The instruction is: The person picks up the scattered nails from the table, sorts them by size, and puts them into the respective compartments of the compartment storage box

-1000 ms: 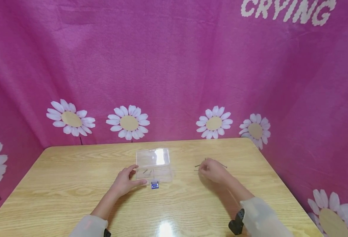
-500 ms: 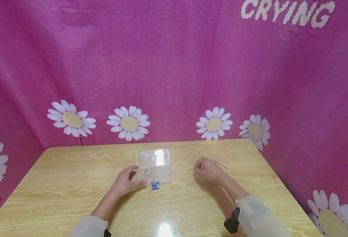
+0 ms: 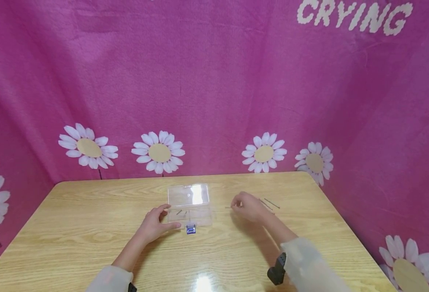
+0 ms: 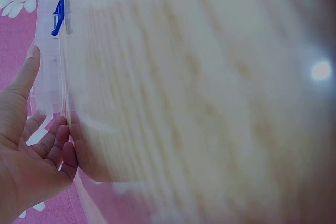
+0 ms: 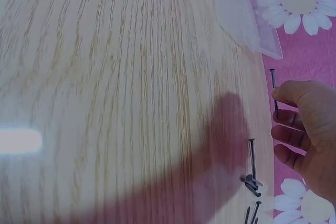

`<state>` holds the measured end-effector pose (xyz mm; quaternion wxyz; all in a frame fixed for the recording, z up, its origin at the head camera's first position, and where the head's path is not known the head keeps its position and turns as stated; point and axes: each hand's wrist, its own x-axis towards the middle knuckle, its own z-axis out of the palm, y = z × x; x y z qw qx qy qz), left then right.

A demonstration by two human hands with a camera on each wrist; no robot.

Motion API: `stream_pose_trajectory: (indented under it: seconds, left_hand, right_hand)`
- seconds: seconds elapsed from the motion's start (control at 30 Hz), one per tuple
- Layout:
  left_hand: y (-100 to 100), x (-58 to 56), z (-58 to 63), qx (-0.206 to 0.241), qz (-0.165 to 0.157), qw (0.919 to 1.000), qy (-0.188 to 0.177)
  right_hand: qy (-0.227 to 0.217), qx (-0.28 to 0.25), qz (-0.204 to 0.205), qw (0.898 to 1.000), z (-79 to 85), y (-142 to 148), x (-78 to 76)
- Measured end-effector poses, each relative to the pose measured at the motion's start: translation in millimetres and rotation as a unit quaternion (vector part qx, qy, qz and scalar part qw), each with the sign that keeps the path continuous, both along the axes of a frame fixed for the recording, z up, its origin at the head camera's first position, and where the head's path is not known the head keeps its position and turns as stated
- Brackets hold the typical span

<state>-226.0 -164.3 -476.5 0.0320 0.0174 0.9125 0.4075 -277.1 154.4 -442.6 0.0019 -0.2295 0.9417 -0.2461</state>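
Note:
A clear plastic box (image 3: pixel 179 195) lies with its lid raised back and its blue latch (image 3: pixel 190 229) toward the front. Small nails (image 3: pixel 179 212) lie in its left part. My left hand (image 3: pixel 154 224) holds the box's left end, thumb at the front and index finger near the hinge side. To the right of the box, my right hand (image 3: pixel 248 207) is raised over the table. Its thumb and index finger pinch a dark nail (image 5: pixel 273 81), head upward in the right wrist view, while the other fingers are loosely bent.
Several loose nails (image 3: pixel 271 203) lie on the wooden table (image 3: pixel 90 227) to the right of my right hand. They show as a small cluster (image 5: pixel 252 182) in the right wrist view. A pink curtain (image 3: pixel 214 101) with daisies hangs behind the table.
My right hand has moved left toward the box with the nail, and more of the loose nails show behind it. My left hand and the box have stayed put.

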Motion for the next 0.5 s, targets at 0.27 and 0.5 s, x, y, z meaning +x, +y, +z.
stream_pose_trajectory:
  seconds: [0.27, 0.5]
  left_hand:
    - [0, 0.3, 0.4, 0.001, -0.001, 1.0, 0.005]
    - [-1, 0.7, -0.7, -0.002, -0.001, 1.0, 0.007]
  right_hand:
    - [-0.021, -0.004, -0.01, 1.0, 3.7, -14, 1.0]
    - [-0.032, 0.002, -0.018, 0.999, 4.4, -24, 0.2]
